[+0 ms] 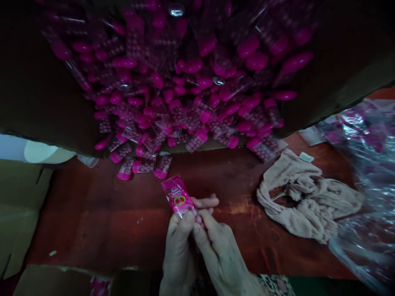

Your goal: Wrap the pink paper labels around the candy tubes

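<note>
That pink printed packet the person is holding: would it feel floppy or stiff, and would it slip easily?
Probably fairly stiff: the pink printed packet stands straight out above the left hand and right hand without drooping. Likely light: it is pinched only at its lower end. Its glossy surface could be somewhat slippery.

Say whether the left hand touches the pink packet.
Touching. The head view shows the left hand pinching the pink packet at its lower end.

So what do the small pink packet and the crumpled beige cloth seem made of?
The small pink packet looks like glossy printed plastic film, judging by its sheen. The crumpled beige cloth seems a thin, stretchy knit, from its soft, bunched folds, though the exact fibre can't be told.
</note>
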Tool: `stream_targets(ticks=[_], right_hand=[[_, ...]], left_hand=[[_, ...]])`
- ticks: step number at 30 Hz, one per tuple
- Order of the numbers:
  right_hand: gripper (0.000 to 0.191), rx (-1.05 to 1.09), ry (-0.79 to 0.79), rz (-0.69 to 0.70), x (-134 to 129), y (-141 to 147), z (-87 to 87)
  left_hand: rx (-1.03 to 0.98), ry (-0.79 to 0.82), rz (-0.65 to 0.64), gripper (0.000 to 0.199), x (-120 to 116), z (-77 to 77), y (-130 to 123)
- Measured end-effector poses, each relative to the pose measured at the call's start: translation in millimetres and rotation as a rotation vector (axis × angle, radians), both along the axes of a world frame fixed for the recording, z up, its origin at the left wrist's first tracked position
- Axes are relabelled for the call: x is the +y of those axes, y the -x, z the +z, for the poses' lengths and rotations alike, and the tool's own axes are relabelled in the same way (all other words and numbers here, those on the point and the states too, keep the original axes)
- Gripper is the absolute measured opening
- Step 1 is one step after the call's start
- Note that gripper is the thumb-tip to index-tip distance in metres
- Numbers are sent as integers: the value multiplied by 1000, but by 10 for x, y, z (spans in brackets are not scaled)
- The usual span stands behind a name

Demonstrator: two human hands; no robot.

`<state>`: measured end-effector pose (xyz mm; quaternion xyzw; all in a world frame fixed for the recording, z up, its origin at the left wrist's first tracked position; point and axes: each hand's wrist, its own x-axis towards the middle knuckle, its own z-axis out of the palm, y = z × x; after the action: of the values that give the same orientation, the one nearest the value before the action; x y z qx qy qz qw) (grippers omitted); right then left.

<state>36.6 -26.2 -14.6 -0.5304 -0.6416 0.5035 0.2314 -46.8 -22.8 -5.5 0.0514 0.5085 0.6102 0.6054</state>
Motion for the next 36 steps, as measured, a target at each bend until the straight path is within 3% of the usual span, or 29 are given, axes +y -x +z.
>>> stream_targets(ticks=[4, 8, 16, 22, 26, 32, 36], right_hand=[[37, 27, 18, -19, 68, -50, 97], [37, 32, 18, -55, 51, -76, 145], [41, -13, -18, -121, -13, -21, -34], [35, 7, -20, -45, -5, 19, -47], [34, 12, -7, -28, -30, 1, -65], [40, 24, -11, -65, -52, 43, 15], [43, 147, 124, -108, 44, 84, 98]], left_hand=[[81, 23, -8, 36, -4, 45, 110], [191, 27, -26, 27, -5, 37, 135], [191, 15, -75, 30, -28, 85, 37], [107, 1, -15, 34, 61, 37, 94], [100, 1, -24, 24, 87, 47, 45], [116, 57, -17, 20, 15, 72, 4], [121, 76, 13, 25, 4, 77, 46]])
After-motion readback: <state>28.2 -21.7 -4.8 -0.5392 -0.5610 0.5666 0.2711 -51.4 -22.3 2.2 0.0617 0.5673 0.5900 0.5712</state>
